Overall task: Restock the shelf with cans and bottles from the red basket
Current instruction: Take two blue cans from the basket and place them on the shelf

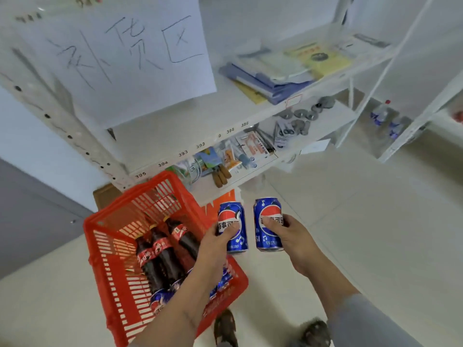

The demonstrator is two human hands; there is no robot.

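My left hand [216,242] grips a blue Pepsi can [234,221], held upright just right of the red basket [110,246]. My right hand [290,234] grips a second blue Pepsi can [269,219], upright beside the first. Both cans hang in the air above the floor, below the shelf's lowest visible board. Inside the basket lie three dark cola bottles [162,254] with red labels and several more blue cans [160,299], partly hidden by my left forearm. The white metal shelf [175,126] rises ahead with a bare stretch on its numbered board.
A handwritten paper sign [120,53] hangs over the shelf's left part. Blue folders [265,78] lie on the upper board; packets and small tools [225,159] and metal discs [300,116] on the lower one. A second shelf with bottles [380,113] stands at right. My shoes [225,329] are below.
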